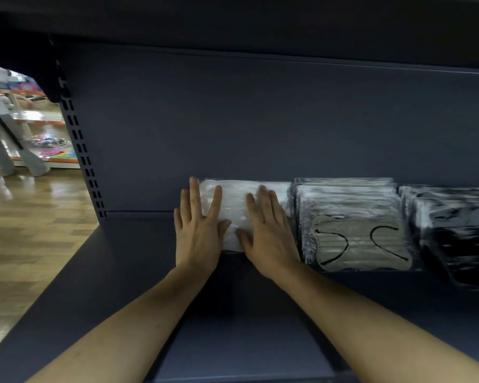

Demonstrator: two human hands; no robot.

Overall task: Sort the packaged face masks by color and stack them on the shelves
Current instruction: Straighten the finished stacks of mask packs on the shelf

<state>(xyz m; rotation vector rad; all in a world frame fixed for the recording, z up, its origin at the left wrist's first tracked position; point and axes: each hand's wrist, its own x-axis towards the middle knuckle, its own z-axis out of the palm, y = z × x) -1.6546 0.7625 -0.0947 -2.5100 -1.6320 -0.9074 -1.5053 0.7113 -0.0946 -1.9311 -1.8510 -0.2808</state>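
Both hands flat now, left hand [198, 225] and right hand [268, 230] pressing fingers-straight on the white masks [234, 208] at the shelf [138, 272] back beside the grey stack [354, 228]; light, soft, slippery-looking packs, best squared by their edges.

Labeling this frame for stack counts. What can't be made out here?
- White mask stack, head view: both the left hand and the right hand lie flat on top, hiding most of it; pack count unreadable.
- Gray mask stack: glare on the wrapping blurs the layers.
- Black mask stack: cut off by the right edge, motion-blurred.
- Shelf above: dark, contents unseen.
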